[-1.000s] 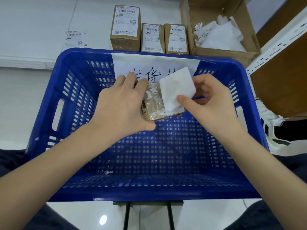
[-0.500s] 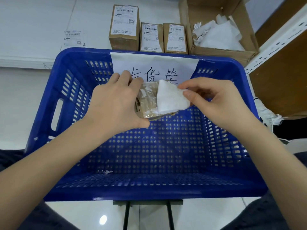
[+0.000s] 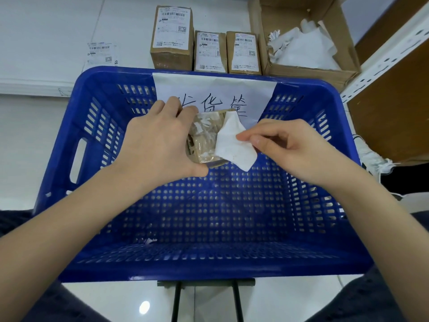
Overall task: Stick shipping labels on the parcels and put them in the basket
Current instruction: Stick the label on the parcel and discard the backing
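Brown parcel (image 3: 204, 140) is hovering over the blue basket (image 3: 92, 126) in our curled left hand (image 3: 160, 145), while at three o'clock our right hand (image 3: 285, 147) is pinching the white label (image 3: 232, 147), which we're judging needs flat, even smoothing.

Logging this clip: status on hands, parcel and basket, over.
Left hand grips small brown taped parcel above blue plastic basket. Right hand pinches white label sheet, one edge on parcel. Nothing in the way.
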### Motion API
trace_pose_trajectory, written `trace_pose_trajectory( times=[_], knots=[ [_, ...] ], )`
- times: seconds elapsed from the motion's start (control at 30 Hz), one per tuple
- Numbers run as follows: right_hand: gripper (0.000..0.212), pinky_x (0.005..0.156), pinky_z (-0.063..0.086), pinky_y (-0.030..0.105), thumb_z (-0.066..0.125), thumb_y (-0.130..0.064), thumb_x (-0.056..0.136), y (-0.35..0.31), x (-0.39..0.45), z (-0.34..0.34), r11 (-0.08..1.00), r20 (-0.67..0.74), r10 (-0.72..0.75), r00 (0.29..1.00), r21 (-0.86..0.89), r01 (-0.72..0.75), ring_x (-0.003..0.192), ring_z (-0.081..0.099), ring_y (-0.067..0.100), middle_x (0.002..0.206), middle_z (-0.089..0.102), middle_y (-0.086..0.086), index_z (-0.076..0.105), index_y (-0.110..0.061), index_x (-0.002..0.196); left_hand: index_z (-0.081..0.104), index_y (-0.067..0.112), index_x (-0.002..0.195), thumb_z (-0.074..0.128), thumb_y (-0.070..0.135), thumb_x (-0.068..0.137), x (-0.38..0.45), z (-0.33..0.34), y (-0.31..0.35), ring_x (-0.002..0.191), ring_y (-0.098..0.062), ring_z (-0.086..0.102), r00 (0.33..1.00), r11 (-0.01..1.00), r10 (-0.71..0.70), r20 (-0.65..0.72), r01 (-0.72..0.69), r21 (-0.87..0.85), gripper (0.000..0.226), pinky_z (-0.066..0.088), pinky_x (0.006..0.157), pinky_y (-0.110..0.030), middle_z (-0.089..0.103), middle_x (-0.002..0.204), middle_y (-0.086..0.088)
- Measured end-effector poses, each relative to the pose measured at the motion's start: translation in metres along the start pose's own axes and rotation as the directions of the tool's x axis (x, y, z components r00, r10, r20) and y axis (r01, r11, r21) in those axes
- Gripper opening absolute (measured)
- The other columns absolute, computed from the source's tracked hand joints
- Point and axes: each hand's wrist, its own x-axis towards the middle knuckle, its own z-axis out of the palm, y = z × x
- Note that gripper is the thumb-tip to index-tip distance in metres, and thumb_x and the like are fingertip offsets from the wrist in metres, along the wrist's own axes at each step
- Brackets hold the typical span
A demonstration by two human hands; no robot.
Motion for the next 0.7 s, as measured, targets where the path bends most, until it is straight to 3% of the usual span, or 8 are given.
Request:
trace_pose_trajectory(
  times=[0.1, 0.27, 0.4, 0.5, 0.6, 0.7],
  knots=[
    [0.021, 0.076, 0.051, 0.016, 0.059, -0.008, 0.092, 0.0019, 0.0015, 0.0022, 1.0, -0.108, 0.004, 0.994, 0.021, -0.002, 0.079, 0.063, 0.006, 0.087, 0.07, -0.009, 0.07, -0.026, 0.095, 0.045, 0.017, 0.137, 0.065, 0.062, 0.052, -0.0007, -0.0004, 0.0012, 0.108, -0.023, 0.046, 1.0, 1.0, 0.012, 0.003, -0.012, -0.016, 0.098, 0.031, 0.06, -0.031, 0.049, 0.119, -0.003],
    [0.018, 0.074, 0.053, 0.02, 0.063, -0.005, 0.089, 0.0031, 0.0043, 0.0082, 0.997, -0.169, -0.022, 0.985, 0.073, 0.035, 0.073, 0.063, 0.009, 0.079, 0.067, -0.002, 0.07, -0.021, 0.092, 0.046, 0.018, 0.136, 0.07, 0.061, 0.052, -0.0001, -0.0009, -0.001, 0.108, -0.024, 0.047, 1.0, 1.0, 0.004, -0.012, -0.004, -0.023, 0.098, 0.03, 0.061, -0.031, 0.05, 0.118, -0.004],
    [0.028, 0.078, 0.049, 0.014, 0.053, -0.002, 0.094, -0.002, 0.003, 0.0044, 0.991, -0.091, -0.039, 0.995, 0.122, 0.05, 0.081, 0.063, 0.0, 0.086, 0.068, -0.009, 0.068, -0.025, 0.094, 0.045, 0.019, 0.137, 0.072, 0.062, 0.053, 0.0011, -0.0012, -0.0018, 0.109, -0.023, 0.047, 1.0, 1.0, -0.009, -0.012, 0.009, -0.019, 0.098, 0.031, 0.062, -0.031, 0.05, 0.118, -0.003],
    [0.039, 0.085, 0.049, 0.015, 0.048, 0.011, 0.092, -0.003, -0.0002, 0.0002, 0.988, 0.019, -0.07, 0.997, 0.14, 0.067, 0.092, 0.065, 0.006, 0.099, 0.07, 0.002, 0.066, -0.021, 0.104, 0.046, 0.019, 0.136, 0.076, 0.064, 0.054, 0.0015, -0.0014, -0.0027, 0.107, -0.023, 0.048, 0.999, 1.0, -0.009, -0.033, 0.008, -0.019, 0.098, 0.032, 0.062, -0.031, 0.05, 0.117, -0.004],
    [0.026, 0.087, 0.05, 0.018, 0.068, -0.006, 0.084, -0.0016, -0.0018, 0.0009, 0.99, 0.042, -0.106, 0.994, 0.103, 0.101, 0.09, 0.064, 0.006, 0.096, 0.068, 0.0, 0.066, -0.018, 0.107, 0.046, 0.019, 0.137, 0.076, 0.063, 0.054, 0.0012, -0.0017, -0.0024, 0.109, -0.023, 0.048, 1.0, 1.0, -0.007, -0.03, 0.007, -0.018, 0.099, 0.031, 0.062, -0.03, 0.05, 0.118, -0.003],
    [0.025, 0.081, 0.052, 0.02, 0.071, -0.03, 0.073, -0.0006, -0.0008, 0.0039, 0.992, -0.041, -0.091, 0.995, 0.086, 0.094, 0.08, 0.064, 0.008, 0.085, 0.067, 0.001, 0.069, -0.019, 0.095, 0.047, 0.017, 0.136, 0.074, 0.062, 0.053, 0.0002, -0.0012, -0.0016, 0.107, -0.024, 0.048, 1.0, 1.0, 0.001, -0.029, -0.002, -0.024, 0.098, 0.031, 0.061, -0.031, 0.051, 0.117, -0.004]
  ],
)
